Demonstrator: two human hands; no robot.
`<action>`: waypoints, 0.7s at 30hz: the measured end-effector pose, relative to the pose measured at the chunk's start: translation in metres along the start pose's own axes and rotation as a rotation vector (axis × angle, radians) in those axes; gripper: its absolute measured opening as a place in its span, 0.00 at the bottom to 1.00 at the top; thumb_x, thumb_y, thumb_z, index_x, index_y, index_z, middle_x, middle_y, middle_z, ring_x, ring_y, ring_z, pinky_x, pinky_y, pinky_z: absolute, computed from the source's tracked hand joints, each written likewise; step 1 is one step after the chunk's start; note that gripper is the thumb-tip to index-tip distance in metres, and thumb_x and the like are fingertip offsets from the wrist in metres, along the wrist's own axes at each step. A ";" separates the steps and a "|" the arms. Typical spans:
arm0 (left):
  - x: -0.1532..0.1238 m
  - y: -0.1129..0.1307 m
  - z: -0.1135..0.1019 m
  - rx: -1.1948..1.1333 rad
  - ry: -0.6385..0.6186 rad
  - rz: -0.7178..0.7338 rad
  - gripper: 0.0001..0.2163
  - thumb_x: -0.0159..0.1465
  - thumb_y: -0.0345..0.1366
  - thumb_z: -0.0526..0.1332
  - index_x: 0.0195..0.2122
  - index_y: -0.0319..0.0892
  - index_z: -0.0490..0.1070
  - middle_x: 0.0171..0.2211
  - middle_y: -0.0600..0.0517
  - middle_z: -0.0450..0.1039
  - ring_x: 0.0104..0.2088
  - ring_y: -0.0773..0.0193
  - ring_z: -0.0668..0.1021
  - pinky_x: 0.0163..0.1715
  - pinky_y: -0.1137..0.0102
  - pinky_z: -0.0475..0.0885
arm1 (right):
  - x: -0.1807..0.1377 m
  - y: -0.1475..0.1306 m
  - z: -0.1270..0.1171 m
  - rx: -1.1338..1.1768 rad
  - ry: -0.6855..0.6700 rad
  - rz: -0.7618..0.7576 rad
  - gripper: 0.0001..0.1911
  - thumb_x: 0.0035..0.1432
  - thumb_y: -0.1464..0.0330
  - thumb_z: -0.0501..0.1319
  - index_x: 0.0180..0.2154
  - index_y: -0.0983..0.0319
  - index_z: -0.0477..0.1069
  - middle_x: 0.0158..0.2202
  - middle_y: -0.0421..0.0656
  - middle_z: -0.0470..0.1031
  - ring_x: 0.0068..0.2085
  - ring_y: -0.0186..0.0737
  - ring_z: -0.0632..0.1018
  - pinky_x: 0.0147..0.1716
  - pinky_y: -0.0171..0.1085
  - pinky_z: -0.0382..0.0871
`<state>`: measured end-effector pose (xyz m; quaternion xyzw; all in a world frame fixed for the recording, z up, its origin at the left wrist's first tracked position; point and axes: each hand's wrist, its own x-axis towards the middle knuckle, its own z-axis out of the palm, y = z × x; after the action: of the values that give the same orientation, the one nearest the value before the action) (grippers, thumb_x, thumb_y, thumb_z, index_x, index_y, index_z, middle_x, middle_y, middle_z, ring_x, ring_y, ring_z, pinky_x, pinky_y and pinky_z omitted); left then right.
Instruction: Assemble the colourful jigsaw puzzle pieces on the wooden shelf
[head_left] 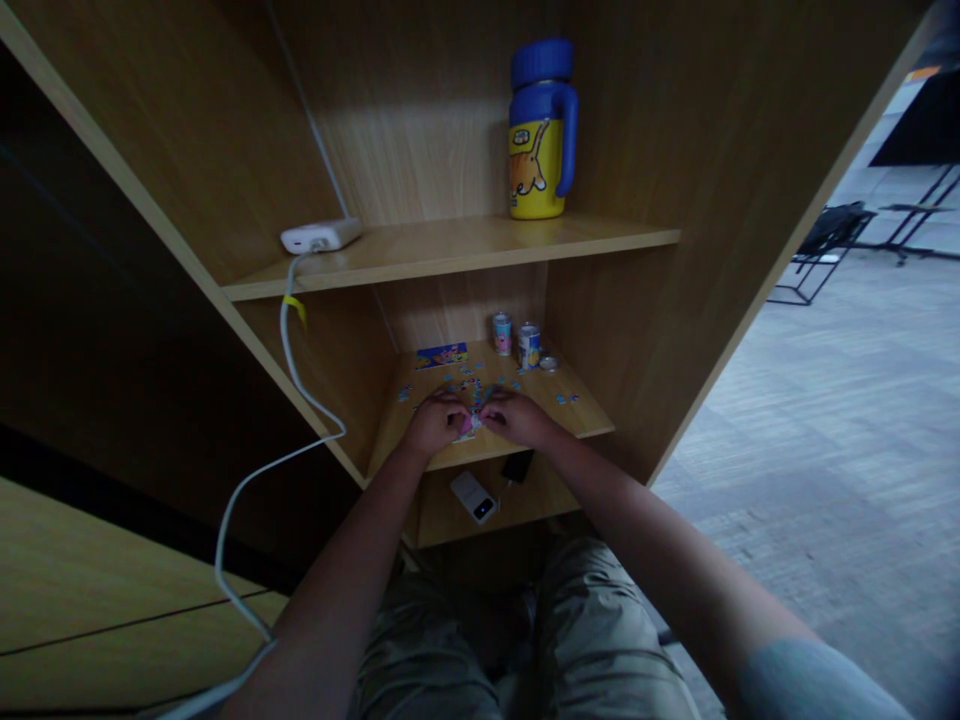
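Lap: knees in khaki cloth sit closest, with both bare forearms reaching out over them to a low shelf.
Left hand: at the middle of the shelf's front edge, fingers curled down and gripping the left side of the joined patch.
Right hand: just beside it, fingers curled the same way on the patch's right side; the two hands' fingertips nearly touch.
Joined patch: a small pink-and-white cluster of puzzle pieces, mostly hidden under the fingers.
Loose pieces: many lie scattered over the middle of the shelf, a few toward its left and right edges.
Progress: by my reading only a small part is assembled, and most pieces lie unjoined.
Picture card: flat toward the back left corner.
Two small cans: upright at the back edge, a round lid beside them.
Upper shelf: blue-and-yellow jug, and a white charger with its cable hanging down.
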<state>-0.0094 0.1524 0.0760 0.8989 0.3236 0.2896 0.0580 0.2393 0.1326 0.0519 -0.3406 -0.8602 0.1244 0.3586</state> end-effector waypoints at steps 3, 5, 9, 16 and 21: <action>0.000 0.001 0.000 0.004 0.005 -0.009 0.13 0.64 0.23 0.63 0.32 0.47 0.84 0.33 0.52 0.83 0.38 0.58 0.81 0.50 0.59 0.76 | -0.001 -0.001 0.000 -0.024 -0.008 -0.011 0.06 0.67 0.74 0.69 0.41 0.57 0.83 0.39 0.42 0.82 0.42 0.41 0.79 0.46 0.38 0.71; 0.000 0.000 0.000 0.003 0.006 -0.011 0.13 0.64 0.23 0.63 0.32 0.47 0.83 0.33 0.52 0.83 0.39 0.58 0.81 0.51 0.59 0.76 | -0.001 -0.001 0.001 -0.040 -0.007 -0.018 0.05 0.67 0.73 0.69 0.41 0.57 0.83 0.39 0.42 0.81 0.41 0.41 0.79 0.45 0.38 0.71; 0.000 -0.001 0.001 0.002 0.007 -0.006 0.13 0.63 0.22 0.63 0.32 0.47 0.83 0.33 0.52 0.83 0.38 0.59 0.81 0.50 0.60 0.76 | -0.002 -0.003 0.000 -0.046 0.003 -0.013 0.04 0.67 0.73 0.70 0.41 0.58 0.82 0.38 0.42 0.80 0.41 0.41 0.78 0.44 0.38 0.71; -0.001 -0.001 0.001 0.009 0.005 -0.002 0.12 0.63 0.23 0.63 0.33 0.47 0.84 0.33 0.52 0.83 0.38 0.58 0.81 0.48 0.60 0.75 | -0.001 -0.004 -0.001 -0.041 0.006 -0.008 0.05 0.67 0.74 0.70 0.41 0.57 0.83 0.39 0.42 0.81 0.42 0.42 0.79 0.46 0.38 0.71; 0.000 0.000 0.000 -0.016 -0.005 0.003 0.13 0.63 0.22 0.62 0.31 0.46 0.82 0.32 0.52 0.82 0.38 0.58 0.81 0.50 0.59 0.75 | -0.002 -0.003 -0.002 0.005 -0.013 -0.044 0.05 0.67 0.73 0.70 0.41 0.57 0.83 0.41 0.43 0.83 0.45 0.43 0.80 0.49 0.40 0.72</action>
<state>-0.0090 0.1524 0.0762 0.8997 0.3196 0.2901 0.0653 0.2399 0.1294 0.0535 -0.3200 -0.8695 0.1206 0.3566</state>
